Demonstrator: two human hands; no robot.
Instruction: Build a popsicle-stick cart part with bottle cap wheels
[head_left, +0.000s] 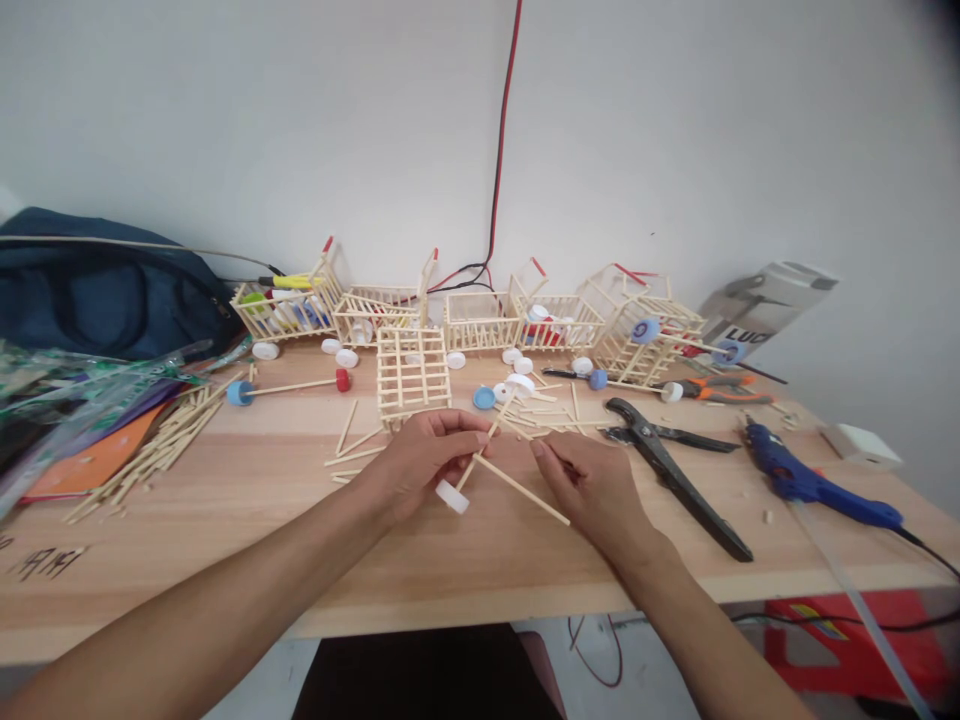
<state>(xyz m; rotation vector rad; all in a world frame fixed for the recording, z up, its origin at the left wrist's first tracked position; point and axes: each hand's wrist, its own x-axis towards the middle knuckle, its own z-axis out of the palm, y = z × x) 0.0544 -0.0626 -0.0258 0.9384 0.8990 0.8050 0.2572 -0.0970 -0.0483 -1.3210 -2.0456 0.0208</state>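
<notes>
My left hand (435, 455) pinches a thin wooden stick axle (492, 430) that slants up and away over the table. A white bottle cap (452, 497) sits on its near end, and another white cap (520, 386) appears at the far end. From the axle's middle a second wooden stick (525, 491) runs out toward the lower right. My right hand (592, 480) is just right of these sticks, its fingers curled together; what they hold, if anything, is hidden. Directly behind my left hand stands a wooden stick lattice (412, 375).
Several small stick carts (480, 320) line the wall. Black cutters (679, 480), orange-handled pliers (720, 388) and a blue glue gun (817, 480) lie right. Left are a capped axle (292, 387), a stick pile (169, 435) and a dark blue bag (112, 290).
</notes>
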